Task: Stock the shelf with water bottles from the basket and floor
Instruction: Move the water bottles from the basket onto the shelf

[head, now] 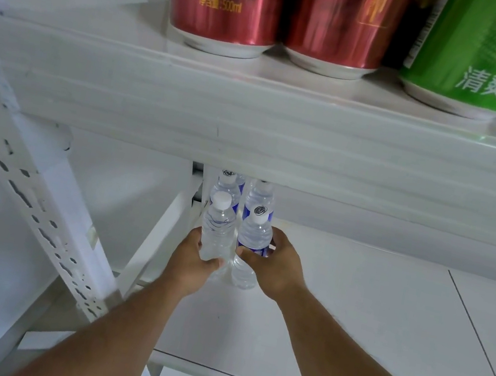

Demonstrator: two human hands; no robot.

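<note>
Fingers [273,245] of the right hand [276,265] were wrapped round a labelled bottle [253,238] at its blue band; left hand [190,260] was clenched on an unlabelled bottle [216,235] at mid-body. Both bottles were stood upright on the lower shelf [352,305], just beside each other. Two more bottles [226,189] were seen directly beyond the fingertips, further in. Full bottles were judged moderately heavy, thin-walled, squashy, possibly slick. Mid-body was judged the best place to grip. Cans [226,1] were noted on the shelf above.
</note>
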